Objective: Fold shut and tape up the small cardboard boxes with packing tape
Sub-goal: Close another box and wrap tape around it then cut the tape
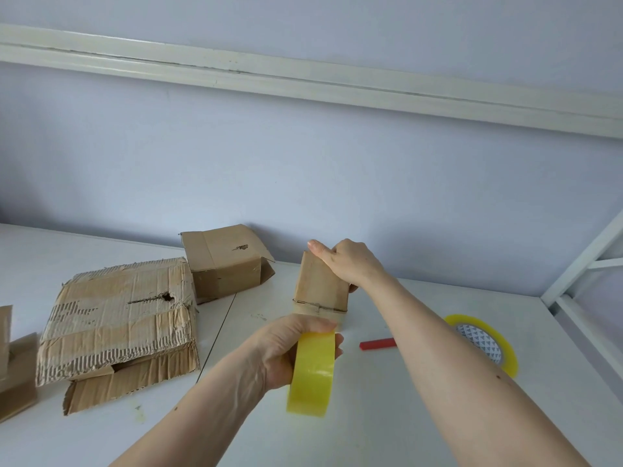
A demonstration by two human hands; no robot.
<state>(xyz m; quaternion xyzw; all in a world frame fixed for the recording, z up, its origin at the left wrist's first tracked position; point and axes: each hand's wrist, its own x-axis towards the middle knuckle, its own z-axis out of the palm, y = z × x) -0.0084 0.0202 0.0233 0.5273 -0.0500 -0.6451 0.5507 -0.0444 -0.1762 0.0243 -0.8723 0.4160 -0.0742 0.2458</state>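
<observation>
A person stands at a white table (387, 399) against a pale wall, taping a small cardboard box (320, 288). The box sits near the table's middle, beyond both forearms. The right hand (350, 261) rests on the box's top far corner, thumb stretched flat along the upper edge, the other fingers curled over the far side and mostly hidden. The left hand (290, 348) is nearer the person, fingers wrapped round a yellow tape roll (313, 374) held on edge, its flat faces turned left and right. A clear strip seems to run from the roll up the box's near face, so the roll lies directly toward the person from the box; pulling it closer would likely lengthen the strip along that line. A red cutter (377, 343) lies just right of the roll, closer to the left hand. A second tape roll (485, 342) lies behind the right forearm. To the left sit a battered flattened carton (118, 315) and another small box (226, 264) with loose flaps.
</observation>
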